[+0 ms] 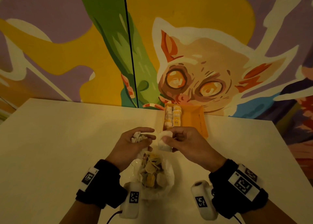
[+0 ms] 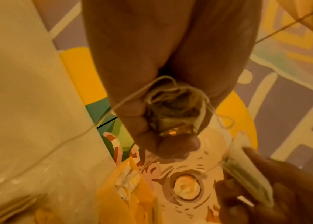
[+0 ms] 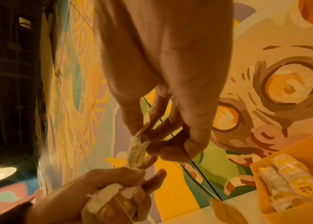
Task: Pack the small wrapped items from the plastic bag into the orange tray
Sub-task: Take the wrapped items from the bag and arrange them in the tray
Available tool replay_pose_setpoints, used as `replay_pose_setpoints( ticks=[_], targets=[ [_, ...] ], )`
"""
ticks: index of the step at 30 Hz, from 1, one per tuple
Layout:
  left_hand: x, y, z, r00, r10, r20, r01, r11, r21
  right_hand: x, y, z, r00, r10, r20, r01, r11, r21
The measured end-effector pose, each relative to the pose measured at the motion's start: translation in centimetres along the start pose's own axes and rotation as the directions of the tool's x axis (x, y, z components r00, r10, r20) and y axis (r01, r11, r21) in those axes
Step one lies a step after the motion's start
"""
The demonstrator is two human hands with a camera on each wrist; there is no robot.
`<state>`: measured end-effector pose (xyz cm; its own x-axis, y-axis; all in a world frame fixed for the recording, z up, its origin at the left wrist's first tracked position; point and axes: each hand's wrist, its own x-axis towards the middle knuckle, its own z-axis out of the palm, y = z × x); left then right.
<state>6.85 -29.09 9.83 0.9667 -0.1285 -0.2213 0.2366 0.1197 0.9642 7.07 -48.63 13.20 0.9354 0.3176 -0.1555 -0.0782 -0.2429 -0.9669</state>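
Right now both hands are hovering above the white table (image 1: 67, 139), between the plastic bag (image 1: 152, 174) near the person and the orange tray (image 1: 191, 118) at the far edge against the painted wall (image 1: 203, 62). The right hand (image 1: 184, 144) is pinching one flat white tea bag (image 1: 163, 142) between thumb and fingertips, its fingers curled round the packet's edge; in the right wrist view the packet is hanging edge-on from that pinch. The left hand (image 1: 133, 142) is cupping a crumpled bunch of tea bags (image 1: 138, 137) with their strings trailing, fingers partly closed round them, index finger stretching toward the right hand. The tray is lying just beyond and slightly right of the right hand, its long axis running away from the person, so the right hand is plainly the nearer one, and I judge that the held packet needs only a short forward reach. Inside the tray, two rows of tea bags (image 1: 172, 117) are standing packed along the left side, some showing yellow tags; the right part is showing bare orange floor. The bag, lying open just below the hands, is holding a loose heap of further tea bags and yellow tags, so much packing seems left.
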Motion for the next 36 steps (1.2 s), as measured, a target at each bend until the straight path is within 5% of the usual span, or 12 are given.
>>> replay_pose_setpoints(
  ticks=[4, 7, 11, 18, 24, 31, 36],
  targets=[
    [0.5, 0.4, 0.8, 0.98, 0.114, 0.161, -0.156, 0.946, 0.284, 0.2, 0.4, 0.2, 1.0, -0.014, 0.017, 0.014, 1.0, 0.002],
    [0.9, 0.8, 1.2, 0.935, 0.037, 0.354, -0.165, 0.926, 0.34, 0.5, 0.6, 0.1, 1.0, -0.016, 0.003, 0.016, 1.0, 0.012],
    [1.0, 1.0, 1.3, 0.883, -0.056, 0.466, -0.106, 0.943, 0.315, 0.6, 0.6, -0.4, 1.0, 0.001, -0.026, 0.001, 0.998, 0.057],
    [1.2, -0.9, 0.7, 0.96, 0.024, 0.277, -0.114, 0.943, 0.313, 0.7, 0.0, -1.5, 0.996, -0.02, -0.084, 0.031, 0.99, 0.14],
    [0.9, -1.7, 0.1, 0.975, 0.081, 0.206, -0.138, 0.949, 0.282, 1.1, -0.2, -1.9, 0.99, -0.032, -0.141, 0.056, 0.983, 0.172],
    [0.2, -1.7, 0.4, 0.963, 0.121, 0.241, -0.196, 0.928, 0.317, 1.8, 1.4, -0.7, 0.949, 0.035, -0.313, 0.073, 0.942, 0.327],
    [-0.2, -1.2, 1.1, 0.945, 0.128, 0.299, -0.244, 0.889, 0.389, 2.0, 2.7, 0.0, 0.921, 0.012, -0.389, 0.087, 0.968, 0.236]
  ],
)
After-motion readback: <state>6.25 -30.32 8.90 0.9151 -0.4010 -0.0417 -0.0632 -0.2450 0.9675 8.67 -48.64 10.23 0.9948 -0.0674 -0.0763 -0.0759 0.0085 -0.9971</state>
